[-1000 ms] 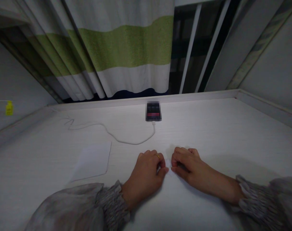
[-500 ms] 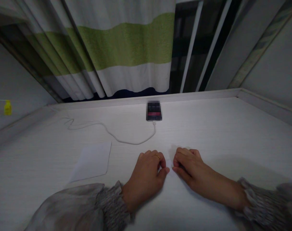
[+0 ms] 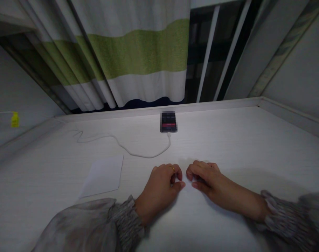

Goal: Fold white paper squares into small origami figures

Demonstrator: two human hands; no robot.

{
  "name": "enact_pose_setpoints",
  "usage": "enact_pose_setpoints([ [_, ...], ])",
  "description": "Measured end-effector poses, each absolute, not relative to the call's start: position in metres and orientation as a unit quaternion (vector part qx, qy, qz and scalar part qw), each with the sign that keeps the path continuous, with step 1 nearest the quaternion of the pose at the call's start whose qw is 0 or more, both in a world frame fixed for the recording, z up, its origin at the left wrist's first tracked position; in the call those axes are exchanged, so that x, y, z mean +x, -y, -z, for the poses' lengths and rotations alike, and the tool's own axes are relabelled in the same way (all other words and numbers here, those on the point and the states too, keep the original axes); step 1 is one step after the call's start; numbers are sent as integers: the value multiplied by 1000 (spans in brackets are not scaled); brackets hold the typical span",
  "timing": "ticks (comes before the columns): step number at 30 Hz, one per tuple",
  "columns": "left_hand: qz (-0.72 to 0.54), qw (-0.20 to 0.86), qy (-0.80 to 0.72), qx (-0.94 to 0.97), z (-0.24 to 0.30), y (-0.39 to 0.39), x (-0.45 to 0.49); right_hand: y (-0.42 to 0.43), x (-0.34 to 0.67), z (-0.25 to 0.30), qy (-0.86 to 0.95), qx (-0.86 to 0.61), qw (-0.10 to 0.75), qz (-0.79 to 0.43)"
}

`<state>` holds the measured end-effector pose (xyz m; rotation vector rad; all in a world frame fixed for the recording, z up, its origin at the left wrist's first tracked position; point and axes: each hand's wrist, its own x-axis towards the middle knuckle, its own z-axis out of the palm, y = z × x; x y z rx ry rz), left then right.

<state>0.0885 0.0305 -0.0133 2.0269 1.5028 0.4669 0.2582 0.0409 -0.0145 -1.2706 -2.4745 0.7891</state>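
Both hands rest on a white table (image 3: 240, 140), knuckles up, fingertips almost meeting. My left hand (image 3: 161, 185), with a ring on one finger, is curled into a pinch. My right hand (image 3: 205, 178) is curled the same way just to its right. Between the fingertips lies a small pale thing (image 3: 185, 180) that I cannot make out against the white surface. A white sheet of paper (image 3: 103, 176) lies flat to the left of my left hand.
A small dark device (image 3: 168, 121) stands at the table's back edge with a white cable (image 3: 122, 147) snaking off to the left. Striped curtains (image 3: 138, 52) and a window frame rise behind. A yellow plug (image 3: 14, 119) sits on the left wall.
The hands have hardly moved; the fingertips shifted slightly around the small pale thing. The view drifted a little.
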Motion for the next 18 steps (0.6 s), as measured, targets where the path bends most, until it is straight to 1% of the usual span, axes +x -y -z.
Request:
enact_pose_setpoints([
  [3, -175, 308, -562, 747, 14, -32, 87, -41, 258, 12, 851, -432, 118, -274],
  [7, -178, 340, -564, 731, 16, -34, 84, -40, 261, 14, 862, -406, 134, -273],
  [12, -175, 354, -567, 723, 14, -34, 84, -37, 267, 17, 893, -356, 158, -226],
  [15, -175, 356, -564, 724, 12, -33, 85, -36, 271, 12, 914, -318, 143, -208],
  [18, -179, 347, -555, 734, 12, -33, 85, -36, 275, 6, 929, -291, 109, -200],
])
